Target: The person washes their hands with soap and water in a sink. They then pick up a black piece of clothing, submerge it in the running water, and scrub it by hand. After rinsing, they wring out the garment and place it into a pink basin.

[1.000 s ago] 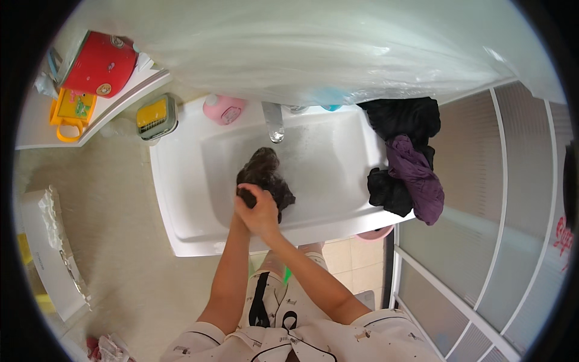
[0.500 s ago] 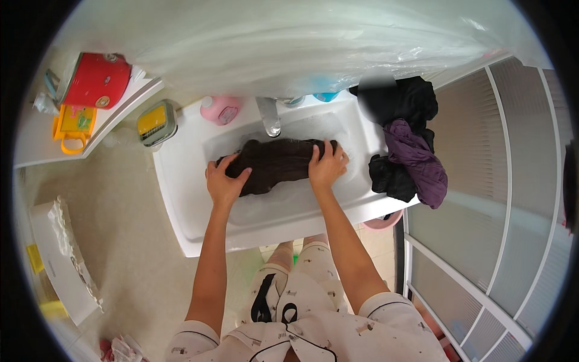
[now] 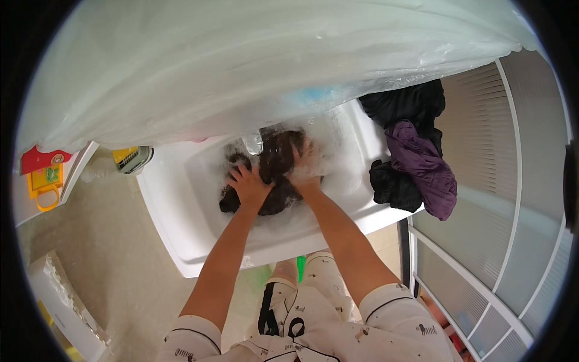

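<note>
In the white sink (image 3: 181,235), the dark garment (image 3: 274,175), stretched wide a moment ago, is now bunched under suds, left hand (image 3: 250,184) and right hand (image 3: 304,163) both clenched on it, scrubbing.

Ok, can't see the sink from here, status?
Both hands, left and right, pressing dark garment in sudsy sink. Tap just above. Clothes pile on right rim, clear of hands.
</note>
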The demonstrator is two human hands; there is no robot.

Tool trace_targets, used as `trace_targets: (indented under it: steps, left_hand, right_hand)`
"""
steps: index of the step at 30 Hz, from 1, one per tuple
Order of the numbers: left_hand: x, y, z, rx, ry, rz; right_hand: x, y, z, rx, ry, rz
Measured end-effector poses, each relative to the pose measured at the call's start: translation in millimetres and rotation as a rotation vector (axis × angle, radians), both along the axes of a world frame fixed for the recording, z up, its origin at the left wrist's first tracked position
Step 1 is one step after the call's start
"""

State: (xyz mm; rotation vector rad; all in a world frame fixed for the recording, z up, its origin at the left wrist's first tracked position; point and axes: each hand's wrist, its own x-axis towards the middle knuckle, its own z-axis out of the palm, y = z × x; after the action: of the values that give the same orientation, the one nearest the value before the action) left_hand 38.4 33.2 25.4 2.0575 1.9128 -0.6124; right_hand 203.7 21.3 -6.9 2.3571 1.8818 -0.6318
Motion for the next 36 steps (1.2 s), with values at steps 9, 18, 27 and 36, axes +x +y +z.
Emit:
trace_targets:
  steps: [9, 18, 27, 36]
  left_hand:
    - [-0.1, 41.7, 57.2, -0.205, -1.265, 1.157]
    - [-58.6, 5.7, -2.0, -0.457, -2.181, 0.907]
    - [-82.7, 21.2, 115.8, 0.053, -1.144, 0.555]
    - [-14.2, 3.1, 37.3, 0.316, -0.150, -0.052]
  right_hand:
    - [-51.7, 12.5, -5.5, 0.317, 0.903, -0.878]
    - [-133.1, -35.1, 149.2, 0.303, 0.809, -0.412]
    - [-8.2, -21.6, 71.7, 0.463, 0.408, -0.284]
    - [-9.4, -1.8, 58.6, 0.171, 0.139, -0.113]
